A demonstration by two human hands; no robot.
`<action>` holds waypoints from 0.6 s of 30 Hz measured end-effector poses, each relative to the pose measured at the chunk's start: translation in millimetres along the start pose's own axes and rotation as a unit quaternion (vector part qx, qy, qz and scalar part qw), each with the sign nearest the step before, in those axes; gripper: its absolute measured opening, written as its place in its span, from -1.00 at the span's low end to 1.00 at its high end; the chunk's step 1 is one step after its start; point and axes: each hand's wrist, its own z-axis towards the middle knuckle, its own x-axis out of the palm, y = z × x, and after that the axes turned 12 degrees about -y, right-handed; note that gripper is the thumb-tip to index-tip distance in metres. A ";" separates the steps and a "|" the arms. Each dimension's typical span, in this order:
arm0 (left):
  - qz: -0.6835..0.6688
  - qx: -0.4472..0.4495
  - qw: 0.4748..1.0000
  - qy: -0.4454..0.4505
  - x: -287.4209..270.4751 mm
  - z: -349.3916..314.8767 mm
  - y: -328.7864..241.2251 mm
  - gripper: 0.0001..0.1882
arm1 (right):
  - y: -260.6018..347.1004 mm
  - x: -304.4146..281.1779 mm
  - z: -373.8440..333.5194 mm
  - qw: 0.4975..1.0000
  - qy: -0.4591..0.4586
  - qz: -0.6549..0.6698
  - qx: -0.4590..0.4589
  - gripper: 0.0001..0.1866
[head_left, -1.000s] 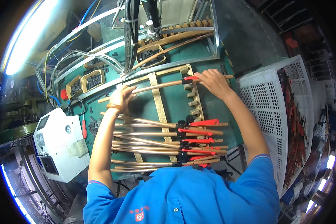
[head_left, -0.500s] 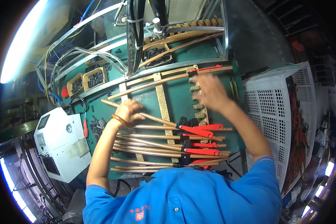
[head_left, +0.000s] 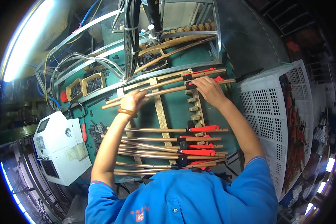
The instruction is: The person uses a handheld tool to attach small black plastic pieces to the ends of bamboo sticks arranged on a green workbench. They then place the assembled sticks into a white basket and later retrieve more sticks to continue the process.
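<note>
My left hand [head_left: 133,101] is closed around a copper-coloured tube [head_left: 168,91] near its left end. Toward the tube's other end, my right hand [head_left: 210,90] grips it at a black fitting [head_left: 190,84]; a red lever [head_left: 218,78] shows just past the fingers. Just behind lies a second copper-coloured tube [head_left: 164,83] with its own black fitting and red lever [head_left: 205,71]. Nearer my body, several more such tubes [head_left: 149,150] lie side by side, their red levers [head_left: 204,128] toward the right. A notched wooden rack [head_left: 193,109] runs below my right hand.
Yellow boxes of black parts [head_left: 94,84] stand at the back left, behind a metal frame rail [head_left: 153,77]. A white machine [head_left: 59,145] and a red-handled screwdriver [head_left: 84,132] are at the left. Loose black pieces [head_left: 97,128] lie nearby. White perforated crates [head_left: 263,112] stand right.
The tube in my left hand has swung away from the pile to the back of the rack. My right hand has moved down from the rearmost tube's lever and taken hold of this tube.
</note>
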 end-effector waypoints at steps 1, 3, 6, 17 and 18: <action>-0.002 0.008 1.000 -0.017 12.9 -2.4 5.8 -0.73 | -6.7 5.9 -4.6 1.000 0.006 -0.001 -0.021 -0.60; 0.013 0.025 0.998 -0.049 28.2 -7.5 12.4 -0.72 | -13.3 14.1 -13.5 0.999 0.024 0.001 -0.040 -0.61; 0.033 0.018 0.996 -0.078 38.0 -9.5 6.8 -0.73 | -15.0 19.1 -23.7 0.998 0.041 -0.016 -0.043 -0.62; 0.055 -0.052 0.993 0.091 28.9 0.2 2.6 -0.65 | -21.8 33.4 -9.1 0.978 0.032 -0.187 -0.089 -0.73; 0.083 0.008 0.996 0.041 30.2 -0.3 1.6 -0.58 | -7.6 27.4 -4.6 0.976 0.049 -0.203 -0.057 -0.74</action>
